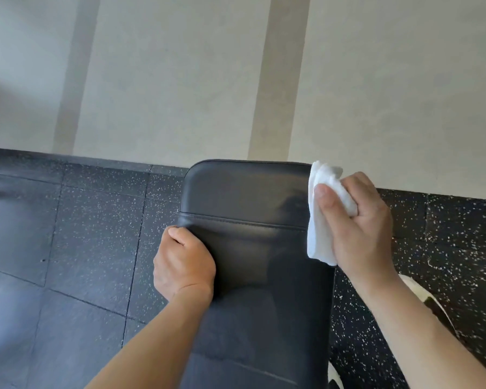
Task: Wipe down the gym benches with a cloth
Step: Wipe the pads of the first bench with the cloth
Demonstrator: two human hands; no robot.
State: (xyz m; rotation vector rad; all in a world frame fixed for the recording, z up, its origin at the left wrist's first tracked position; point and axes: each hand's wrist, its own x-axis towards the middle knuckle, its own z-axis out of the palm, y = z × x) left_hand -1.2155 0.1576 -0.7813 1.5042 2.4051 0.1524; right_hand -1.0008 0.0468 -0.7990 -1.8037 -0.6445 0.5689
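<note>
Bench (pixel 253 248) pad sits centre frame, running away from the person toward the wall (pixel 180 80), far end rounded, w/ a stitched seam across it. Black vinyl, smooth, slight sheen, no obvious marks from here. White cloth (pixel 320 220) is bunched against the pad's right edge near the far end, folded thick, lower part hanging loose. Right hand (pixel 359 220) grips it, thumb pinching over the top, fingers curled behind. Left hand (pixel 184 265) curls round the pad's left edge just below the seam, prob. steadying it. Risks, imo: the loose tail could slip out of the pinch on a hard stroke; wiping only the side may leave the top & seam groove missed; vinyl is slick, so the left grip could slide if pressure goes sideways. Speckled rubber floor (pixel 82 234) on both sides.
</note>
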